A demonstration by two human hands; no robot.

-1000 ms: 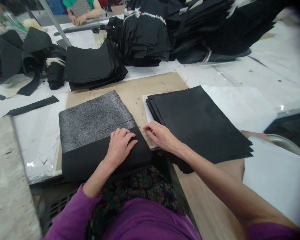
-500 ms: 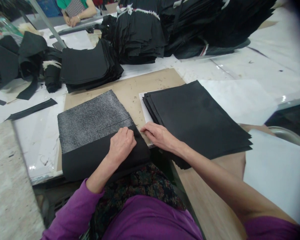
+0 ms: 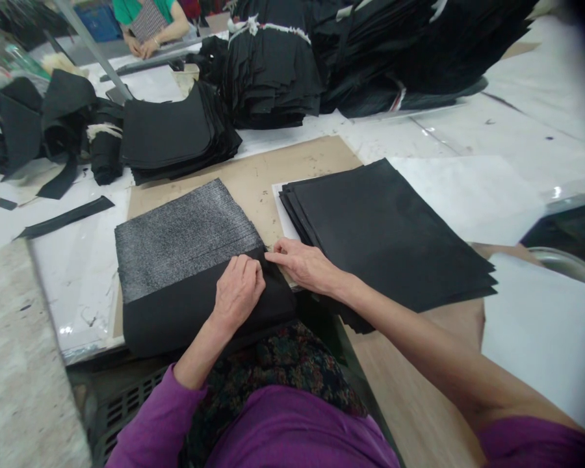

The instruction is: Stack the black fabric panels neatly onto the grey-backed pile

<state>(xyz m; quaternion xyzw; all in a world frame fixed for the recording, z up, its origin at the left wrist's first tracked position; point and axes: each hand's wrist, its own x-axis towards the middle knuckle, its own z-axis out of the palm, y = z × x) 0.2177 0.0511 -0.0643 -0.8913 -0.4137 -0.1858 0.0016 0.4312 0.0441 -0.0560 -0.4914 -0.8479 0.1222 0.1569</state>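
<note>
A stack of black fabric pieces [image 3: 185,234] lies before me, speckled grey on its upper face, with a plain black flap [image 3: 175,318] folded over the near side. My left hand [image 3: 238,289] is closed over the flap's right part, fingers curled, gripping the black fabric; its fingertips are partly hidden. At the stack's right edge is my right hand [image 3: 302,263], one finger stretched out to touch the edge and the others loosely bent. Beneath and beyond my right wrist rests a second pile of plain black sheets [image 3: 370,221].
Brown board [image 3: 253,162] lies under the stacks. Behind it are a pile of curved black pieces [image 3: 170,130], a tied black bundle [image 3: 273,78] and larger black heaps [image 3: 409,52]. A black strip [image 3: 68,216] lies left. Another person's hands [image 3: 143,47] show at the far side.
My right hand has shifted slightly left, its finger stretching out to the stack's edge. My left hand stays closed on the flap. The view has shifted slightly.
</note>
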